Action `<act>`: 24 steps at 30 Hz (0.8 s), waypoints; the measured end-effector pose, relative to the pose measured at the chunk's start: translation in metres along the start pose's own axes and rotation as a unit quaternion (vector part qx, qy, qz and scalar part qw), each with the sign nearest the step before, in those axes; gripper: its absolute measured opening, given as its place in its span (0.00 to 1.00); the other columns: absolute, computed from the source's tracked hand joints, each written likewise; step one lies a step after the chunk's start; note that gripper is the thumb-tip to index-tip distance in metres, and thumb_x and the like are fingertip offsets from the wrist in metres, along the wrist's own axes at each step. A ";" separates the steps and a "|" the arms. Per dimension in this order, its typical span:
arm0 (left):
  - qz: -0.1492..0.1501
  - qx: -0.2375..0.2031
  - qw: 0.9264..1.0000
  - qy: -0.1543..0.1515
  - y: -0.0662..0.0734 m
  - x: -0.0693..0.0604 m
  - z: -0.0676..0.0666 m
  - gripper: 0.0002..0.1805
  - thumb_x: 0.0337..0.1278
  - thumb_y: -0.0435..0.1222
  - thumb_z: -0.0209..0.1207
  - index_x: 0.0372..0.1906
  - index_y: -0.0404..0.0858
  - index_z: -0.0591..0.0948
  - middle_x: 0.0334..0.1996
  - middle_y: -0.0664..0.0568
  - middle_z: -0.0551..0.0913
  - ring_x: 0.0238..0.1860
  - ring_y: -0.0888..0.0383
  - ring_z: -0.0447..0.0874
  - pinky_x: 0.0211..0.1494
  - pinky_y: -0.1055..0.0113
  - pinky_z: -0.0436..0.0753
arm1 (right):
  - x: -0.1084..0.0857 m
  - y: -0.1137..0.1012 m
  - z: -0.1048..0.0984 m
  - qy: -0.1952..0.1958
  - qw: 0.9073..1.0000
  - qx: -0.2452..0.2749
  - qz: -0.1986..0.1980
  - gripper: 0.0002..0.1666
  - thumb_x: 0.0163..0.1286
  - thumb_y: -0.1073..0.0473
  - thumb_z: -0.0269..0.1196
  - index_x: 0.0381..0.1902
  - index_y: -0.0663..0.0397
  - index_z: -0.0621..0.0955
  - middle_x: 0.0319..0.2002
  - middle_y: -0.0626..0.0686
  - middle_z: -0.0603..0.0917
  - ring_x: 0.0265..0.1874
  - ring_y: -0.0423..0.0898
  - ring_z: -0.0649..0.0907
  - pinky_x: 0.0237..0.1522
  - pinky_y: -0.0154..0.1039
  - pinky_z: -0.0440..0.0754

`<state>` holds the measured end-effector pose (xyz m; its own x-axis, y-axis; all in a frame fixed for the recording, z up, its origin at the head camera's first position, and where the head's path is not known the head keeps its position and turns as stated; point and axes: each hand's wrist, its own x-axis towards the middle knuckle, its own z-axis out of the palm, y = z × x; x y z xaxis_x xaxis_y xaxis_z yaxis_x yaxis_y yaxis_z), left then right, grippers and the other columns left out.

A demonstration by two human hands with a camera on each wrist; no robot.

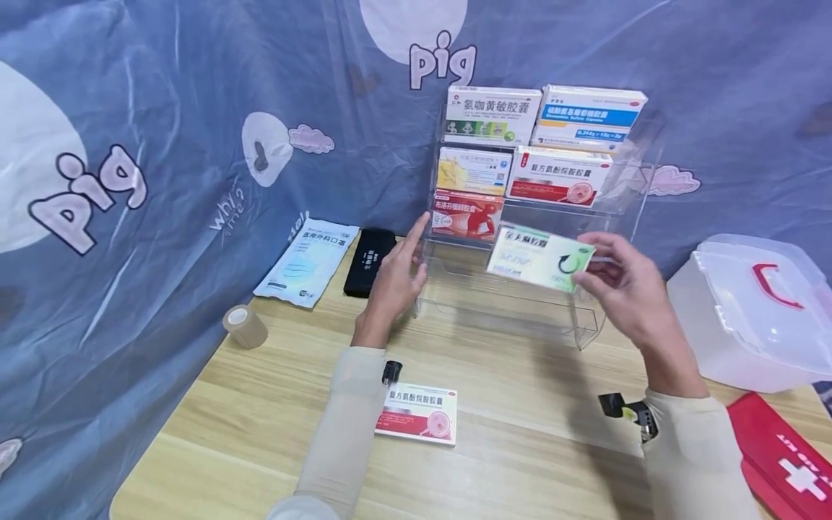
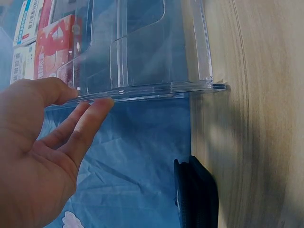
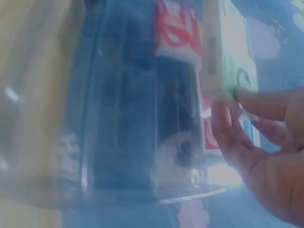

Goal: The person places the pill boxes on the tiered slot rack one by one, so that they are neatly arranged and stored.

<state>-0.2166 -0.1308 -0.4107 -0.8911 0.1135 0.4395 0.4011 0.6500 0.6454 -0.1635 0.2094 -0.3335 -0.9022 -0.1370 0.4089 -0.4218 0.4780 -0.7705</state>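
Observation:
My right hand (image 1: pixel 627 285) pinches a white and green medicine box (image 1: pixel 536 256) by its right end, tilted in front of the display rack's lower tiers. The right wrist view is blurred, but the box (image 3: pixel 232 52) shows between thumb and fingers. At the left side of the clear display rack (image 1: pixel 494 289), my left hand (image 1: pixel 393 282) pinches the side panel lightly, thumb and fingertips at its edge (image 2: pixel 156 90). Upper tiers hold several medicine boxes, among them a red one (image 1: pixel 464 215) and a red and white one (image 1: pixel 559 177).
Another red and white medicine box (image 1: pixel 419 415) lies on the table near my left forearm. Left of the rack are a black pouch (image 1: pixel 367 263), a mask packet (image 1: pixel 308 263) and a tape roll (image 1: pixel 245 327). A lidded white bin (image 1: pixel 760 310) and red first-aid pouch (image 1: pixel 780 455) stand right.

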 end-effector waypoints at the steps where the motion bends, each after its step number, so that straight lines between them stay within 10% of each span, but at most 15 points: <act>1: 0.001 0.001 1.000 -0.001 0.000 0.000 0.000 0.54 0.69 0.22 0.63 0.88 0.62 0.53 0.57 0.40 0.85 0.52 0.48 0.87 0.56 0.55 0.90 | 0.003 -0.001 -0.002 0.026 1.000 -0.008 0.000 0.33 0.65 0.84 0.66 0.68 0.72 0.75 0.45 0.27 0.82 0.42 0.23 0.84 0.47 0.16 0.83; 8: 0.002 0.008 1.000 0.002 0.000 0.001 -0.001 0.54 0.68 0.22 0.63 0.88 0.62 0.53 0.56 0.41 0.85 0.51 0.48 0.87 0.56 0.55 0.90 | 0.030 0.000 -0.006 0.195 0.980 -0.037 0.029 0.33 0.66 0.82 0.66 0.68 0.58 0.79 0.54 0.44 0.85 0.47 0.25 0.83 0.57 0.20 0.83; 13: 0.003 0.003 1.000 0.001 0.000 0.001 -0.001 0.54 0.69 0.23 0.62 0.88 0.63 0.53 0.55 0.43 0.84 0.51 0.49 0.87 0.57 0.55 0.89 | 0.048 0.007 -0.003 0.256 0.963 -0.078 -0.011 0.30 0.66 0.81 0.67 0.65 0.61 0.82 0.52 0.37 0.80 0.46 0.22 0.80 0.54 0.18 0.82; 17: 0.000 0.003 1.000 0.002 0.001 0.001 -0.001 0.54 0.69 0.23 0.63 0.88 0.63 0.54 0.55 0.43 0.84 0.51 0.49 0.86 0.57 0.55 0.89 | 0.058 0.017 -0.002 0.244 0.959 -0.139 -0.045 0.29 0.66 0.82 0.64 0.63 0.62 0.83 0.51 0.51 0.84 0.48 0.32 0.82 0.53 0.16 0.77; 24: -0.003 -0.002 1.000 -0.001 0.001 0.001 -0.001 0.54 0.68 0.22 0.62 0.88 0.62 0.54 0.56 0.41 0.84 0.51 0.48 0.87 0.57 0.54 0.89 | 0.060 0.033 0.004 0.145 0.964 -0.218 -0.045 0.30 0.68 0.82 0.58 0.66 0.62 0.80 0.59 0.72 0.80 0.51 0.71 0.83 0.61 0.68 0.80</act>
<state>-0.2166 -0.1307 -0.4093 -0.8938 0.1104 0.4346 0.3962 0.6484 0.6501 -0.2317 0.2132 -0.3364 -0.7736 0.0230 0.6333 -0.3628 0.8033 -0.4724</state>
